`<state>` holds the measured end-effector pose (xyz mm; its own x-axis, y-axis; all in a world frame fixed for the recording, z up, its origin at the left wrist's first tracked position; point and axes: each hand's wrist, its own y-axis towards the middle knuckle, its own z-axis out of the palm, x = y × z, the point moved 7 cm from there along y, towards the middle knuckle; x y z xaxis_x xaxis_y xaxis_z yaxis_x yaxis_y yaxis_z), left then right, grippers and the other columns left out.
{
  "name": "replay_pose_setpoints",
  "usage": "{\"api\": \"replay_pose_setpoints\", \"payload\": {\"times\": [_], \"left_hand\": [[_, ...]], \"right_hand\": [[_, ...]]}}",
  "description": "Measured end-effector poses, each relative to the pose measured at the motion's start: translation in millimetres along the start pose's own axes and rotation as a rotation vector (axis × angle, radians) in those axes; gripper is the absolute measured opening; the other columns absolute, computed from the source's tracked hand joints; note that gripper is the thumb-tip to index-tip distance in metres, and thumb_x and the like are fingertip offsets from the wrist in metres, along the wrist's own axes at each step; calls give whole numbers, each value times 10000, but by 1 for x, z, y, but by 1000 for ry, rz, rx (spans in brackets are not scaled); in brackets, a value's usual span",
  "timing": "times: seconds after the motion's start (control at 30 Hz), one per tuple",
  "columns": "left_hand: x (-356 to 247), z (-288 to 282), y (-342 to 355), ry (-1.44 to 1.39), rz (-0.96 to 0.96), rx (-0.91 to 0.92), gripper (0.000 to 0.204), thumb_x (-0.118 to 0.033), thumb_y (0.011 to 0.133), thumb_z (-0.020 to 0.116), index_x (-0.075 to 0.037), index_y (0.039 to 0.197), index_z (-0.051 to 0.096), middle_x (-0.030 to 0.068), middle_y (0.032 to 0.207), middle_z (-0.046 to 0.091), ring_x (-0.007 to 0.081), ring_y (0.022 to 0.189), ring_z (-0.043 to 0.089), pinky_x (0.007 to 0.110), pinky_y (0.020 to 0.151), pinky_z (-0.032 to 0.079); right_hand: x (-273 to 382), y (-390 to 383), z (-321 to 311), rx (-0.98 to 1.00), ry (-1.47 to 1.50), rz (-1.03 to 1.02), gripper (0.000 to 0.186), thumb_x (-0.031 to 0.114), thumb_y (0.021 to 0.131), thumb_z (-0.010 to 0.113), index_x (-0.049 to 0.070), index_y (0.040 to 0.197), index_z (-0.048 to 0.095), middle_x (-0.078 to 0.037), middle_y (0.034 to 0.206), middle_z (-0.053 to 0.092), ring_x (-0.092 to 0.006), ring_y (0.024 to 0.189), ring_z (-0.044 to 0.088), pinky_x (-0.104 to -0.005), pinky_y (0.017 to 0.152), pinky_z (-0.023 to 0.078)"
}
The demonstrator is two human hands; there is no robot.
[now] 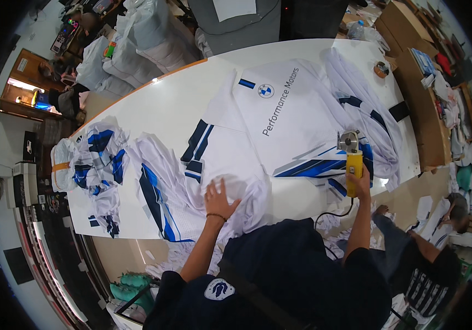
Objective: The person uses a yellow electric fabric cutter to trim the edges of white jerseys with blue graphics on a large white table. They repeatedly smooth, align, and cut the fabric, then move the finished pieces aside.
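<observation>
White fabric printed with blue stripes (285, 110) is spread over the white table (162, 102) before me. My left hand (220, 201) lies on the crumpled white cloth left of the printed panel, palm down with fingers spread. In my right hand (360, 181) is a yellow electric rotary cutter (353, 165), its round metal head pointing away from me and resting at the panel's striped lower right part. A black cord hangs from the cutter's near end toward my body. Whether its blade touches cloth cannot be made out.
A bunched pile of white and blue cloth (101, 159) lies at the table's left end. A tape roll (381, 69) sits at the far right. Large wrapped sacks (148, 44) stand beyond the table, cardboard boxes (420, 110) at right. A person (428, 247) sits low at right among cloth.
</observation>
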<state>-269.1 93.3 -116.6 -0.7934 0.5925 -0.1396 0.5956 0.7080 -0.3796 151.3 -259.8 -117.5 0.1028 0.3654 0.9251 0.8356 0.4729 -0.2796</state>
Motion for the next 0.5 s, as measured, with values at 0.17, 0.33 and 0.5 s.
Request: {"api": "replay_pose_setpoints", "payload": {"times": [0.17, 0.33, 0.5], "left_hand": [[-33, -1, 6, -228, 328, -123, 801, -534, 872, 698, -78, 1492, 478, 266, 1507, 408, 440, 1389, 391, 559, 1147, 320], [23, -13, 72, -119, 62, -273, 1000, -708, 843, 629, -110, 1589, 335, 276, 1630, 210, 553, 1468, 201, 653, 1160, 234], [43, -19, 61, -49, -243, -15, 1326, -888, 697, 617, -112, 1645, 109, 333, 1657, 1, 647, 1473, -15, 775, 1120, 129]], "right_hand": [[11, -20, 40, -3, -121, -72, 570, 96, 715, 798, 22, 1240, 590, -86, 1031, 671, -188, 888, 655, -334, 795, 546], [5, -39, 59, 27, -199, -92, 574, 110, 706, 802, 16, 1229, 586, -101, 1041, 678, -202, 902, 663, -338, 815, 546], [7, -52, 55, -45, -340, -111, 552, 116, 701, 799, 4, 1202, 598, -127, 1041, 688, -235, 899, 673, -360, 829, 544]]}}
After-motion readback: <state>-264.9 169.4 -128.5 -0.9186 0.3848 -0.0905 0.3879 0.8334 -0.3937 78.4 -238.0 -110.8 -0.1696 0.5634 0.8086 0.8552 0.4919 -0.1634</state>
